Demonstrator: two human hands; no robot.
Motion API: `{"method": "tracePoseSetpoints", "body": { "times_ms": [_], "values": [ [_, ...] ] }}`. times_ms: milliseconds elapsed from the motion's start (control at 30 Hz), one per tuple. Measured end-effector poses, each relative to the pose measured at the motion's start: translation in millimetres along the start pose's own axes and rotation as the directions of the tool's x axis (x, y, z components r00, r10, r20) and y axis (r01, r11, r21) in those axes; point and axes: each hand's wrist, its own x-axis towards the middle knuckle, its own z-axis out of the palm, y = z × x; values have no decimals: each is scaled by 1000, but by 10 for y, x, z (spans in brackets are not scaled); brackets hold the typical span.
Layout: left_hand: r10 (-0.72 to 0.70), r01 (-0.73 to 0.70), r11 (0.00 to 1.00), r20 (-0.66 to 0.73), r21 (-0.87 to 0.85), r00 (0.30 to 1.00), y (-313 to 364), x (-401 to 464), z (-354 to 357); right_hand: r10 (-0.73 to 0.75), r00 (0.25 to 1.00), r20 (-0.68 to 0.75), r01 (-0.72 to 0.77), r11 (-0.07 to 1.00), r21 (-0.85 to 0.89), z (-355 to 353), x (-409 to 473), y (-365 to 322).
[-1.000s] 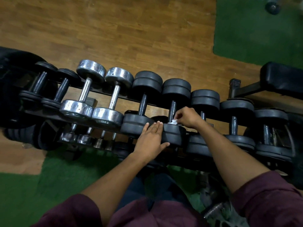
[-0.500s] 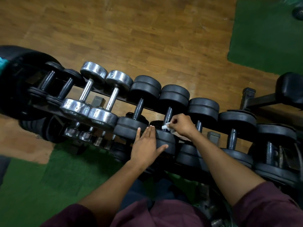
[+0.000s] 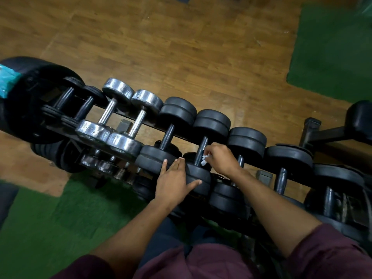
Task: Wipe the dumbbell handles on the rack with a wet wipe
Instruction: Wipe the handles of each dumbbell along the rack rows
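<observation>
1. Right hand is curled round the white wet wipe, pinching it against the lower part of a dark dumbbell handle near the front rail of the rack.
2. Left hand lies flat, fingers straight and close together, on the near black head of that same dumbbell; its thumb stretches across the head's front face, and the fingertips reach the gap beside the neighbouring black head to the left.
3. That handle belongs to the sixth dumbbell counted from the rack's left end, a black one with a far head at the back rail.
4. Left of it on the top tier sit another black dumbbell, then two chrome dumbbells side by side, then two small black ones at the left end.
5. Right of it, three or more black dumbbells run on toward the rack's right end, their handles upright in view.
6. Below the front rail, a lower tier holds small chrome heads and further black weights, partly hidden.
7. Stacked black plates stand at the rack's left end, with a teal packet on top at the picture's edge.
8. Wooden floor lies beyond the rack, green matting at the upper right and near left, and a black padded bench at the right.
9. Maroon sleeves cover both upper arms.
</observation>
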Motion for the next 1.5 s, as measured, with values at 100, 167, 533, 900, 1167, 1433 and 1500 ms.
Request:
{"method": "tracePoseSetpoints", "body": {
  "times_ms": [100,167,533,900,1167,1433,1500],
  "values": [
    [-7,7,1000,-7,-5,1000,4,-1,4,31,1000,2,-31,998,51,-1,1,66],
    [-11,11,1000,-2,0,1000,-4,-9,-4,71,993,-95,-61,992,107,1,33,81],
    [-9,9,1000,-31,6,999,1,-22,15,59,993,-99,-49,994,103,40,-2,-35],
    [-25,24,999,-30,-29,999,5,-42,56,28,989,-144,-32,999,-26,-79,167,-89],
    [-26,26,1000,-32,-14,999,19,-38,81,-39,999,28,45,962,-269,-65,241,-289],
    [-21,21,1000,-44,18,999,5,-33,84,-218,901,375,308,930,-200,-6,272,-362],
    [-19,19,1000,-39,20,999,6,-31,80,-241,912,331,297,946,-131,-28,217,-288]
  ]
}}
